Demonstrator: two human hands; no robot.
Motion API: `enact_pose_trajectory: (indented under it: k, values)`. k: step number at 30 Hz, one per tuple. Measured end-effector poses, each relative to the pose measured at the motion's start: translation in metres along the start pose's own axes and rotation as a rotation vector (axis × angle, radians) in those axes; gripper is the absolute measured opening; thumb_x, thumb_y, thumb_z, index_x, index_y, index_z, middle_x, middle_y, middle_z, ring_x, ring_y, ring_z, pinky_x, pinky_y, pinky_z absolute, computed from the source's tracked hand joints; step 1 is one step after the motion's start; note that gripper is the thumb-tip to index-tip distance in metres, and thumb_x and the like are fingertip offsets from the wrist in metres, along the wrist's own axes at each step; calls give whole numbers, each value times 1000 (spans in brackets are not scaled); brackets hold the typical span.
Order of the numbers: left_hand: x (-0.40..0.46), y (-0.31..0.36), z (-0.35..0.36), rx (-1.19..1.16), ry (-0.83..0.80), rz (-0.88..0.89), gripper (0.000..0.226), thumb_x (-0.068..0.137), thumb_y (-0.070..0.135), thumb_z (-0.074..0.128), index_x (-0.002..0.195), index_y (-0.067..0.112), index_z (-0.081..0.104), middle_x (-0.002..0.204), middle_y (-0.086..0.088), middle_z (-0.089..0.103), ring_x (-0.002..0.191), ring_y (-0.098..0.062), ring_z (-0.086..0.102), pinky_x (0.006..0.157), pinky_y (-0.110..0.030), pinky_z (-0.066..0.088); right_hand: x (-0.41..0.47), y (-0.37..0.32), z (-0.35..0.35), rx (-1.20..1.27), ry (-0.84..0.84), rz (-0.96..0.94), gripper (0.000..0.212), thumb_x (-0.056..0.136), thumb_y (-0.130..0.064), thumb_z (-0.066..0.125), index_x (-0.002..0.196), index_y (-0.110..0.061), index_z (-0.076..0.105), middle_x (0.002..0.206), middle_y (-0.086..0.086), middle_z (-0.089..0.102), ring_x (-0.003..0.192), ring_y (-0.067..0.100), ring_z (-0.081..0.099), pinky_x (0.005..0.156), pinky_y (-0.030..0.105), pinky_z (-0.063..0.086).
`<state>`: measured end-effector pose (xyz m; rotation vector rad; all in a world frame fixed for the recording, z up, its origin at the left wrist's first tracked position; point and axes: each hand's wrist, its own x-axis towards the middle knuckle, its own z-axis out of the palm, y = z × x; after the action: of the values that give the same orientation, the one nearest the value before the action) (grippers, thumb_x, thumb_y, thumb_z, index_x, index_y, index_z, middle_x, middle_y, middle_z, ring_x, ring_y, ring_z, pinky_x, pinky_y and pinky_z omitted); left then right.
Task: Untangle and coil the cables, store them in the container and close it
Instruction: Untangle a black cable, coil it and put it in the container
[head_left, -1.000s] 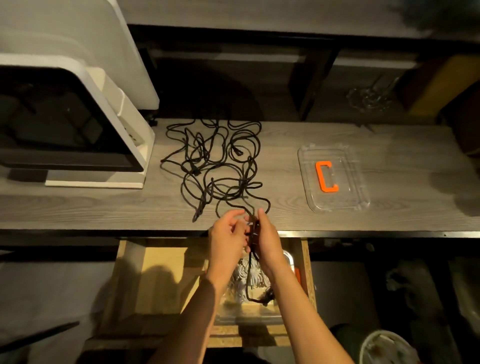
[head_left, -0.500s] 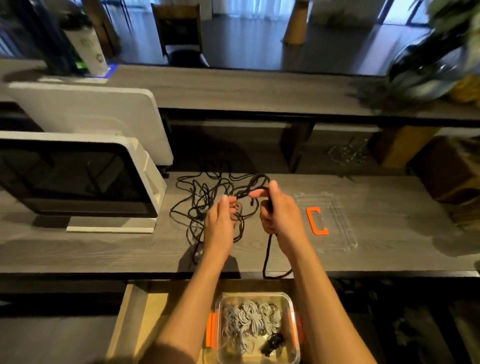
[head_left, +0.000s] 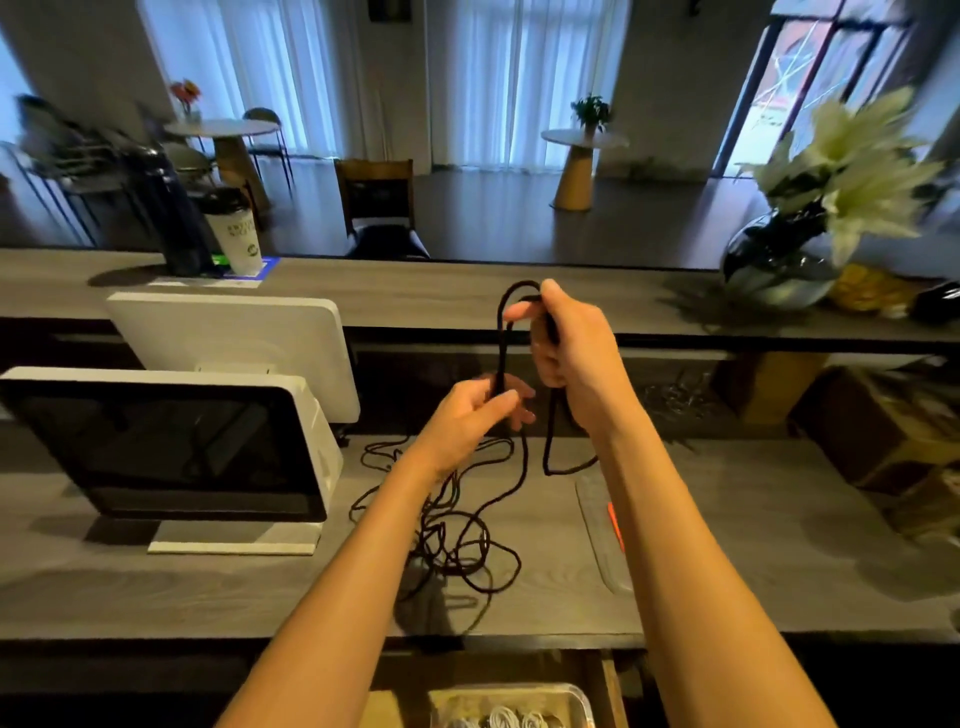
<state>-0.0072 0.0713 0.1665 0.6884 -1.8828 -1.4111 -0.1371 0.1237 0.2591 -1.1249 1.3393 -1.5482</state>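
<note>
At the near edge, below the counter (head_left: 208, 597), a clear container (head_left: 511, 701) holding pale coiled cables (head_left: 501, 721) sits in an open drawer. On the counter just beyond it lies a tangle of black cable (head_left: 457, 540), with the clear lid (head_left: 602, 540) and its orange clasp (head_left: 614, 525) beside the tangle, partly hidden by the right forearm. Above the tangle, the left hand (head_left: 475, 415) pinches a raised strand, fingers curled around it. The right hand (head_left: 569, 343), higher and farther, grips the top of the same loop, which arches over its fingers and hangs down toward the counter. Left of the tangle stands a white-framed monitor (head_left: 166, 447). On the raised ledge behind, a paper cup (head_left: 234, 234) and a vase of white flowers (head_left: 800, 249).
</note>
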Motion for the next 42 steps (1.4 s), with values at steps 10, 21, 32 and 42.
enact_pose_trajectory:
  k: [10,21,32,42]
  values:
    - [-7,-1,-15,-24,346,-33,21,102,20,52,93,18,71,52,9,42,45,-9,36,44,-28,31,18,0,-7,40,41,47,49,106,-43,36,90,-14,72,52,-4,34,45,10,24,45,25,16]
    - [11,55,-46,-268,262,-188,28,107,25,41,86,12,55,51,8,30,42,-6,25,40,-21,26,17,82,-11,-278,432,205,29,105,-29,41,109,-12,64,105,5,56,94,17,54,83,32,44]
    - [63,126,-28,-774,403,-120,27,109,15,34,87,8,48,50,-2,54,45,-13,57,66,-39,58,-14,63,45,-52,-97,-56,63,90,-50,56,140,-11,51,128,-1,64,114,8,63,102,25,47]
    - [68,97,-71,-419,588,-221,24,106,19,45,116,2,59,82,-4,70,79,-19,69,70,-42,58,-17,43,23,141,-219,32,37,106,-35,40,91,-14,67,55,-2,30,45,11,20,45,28,13]
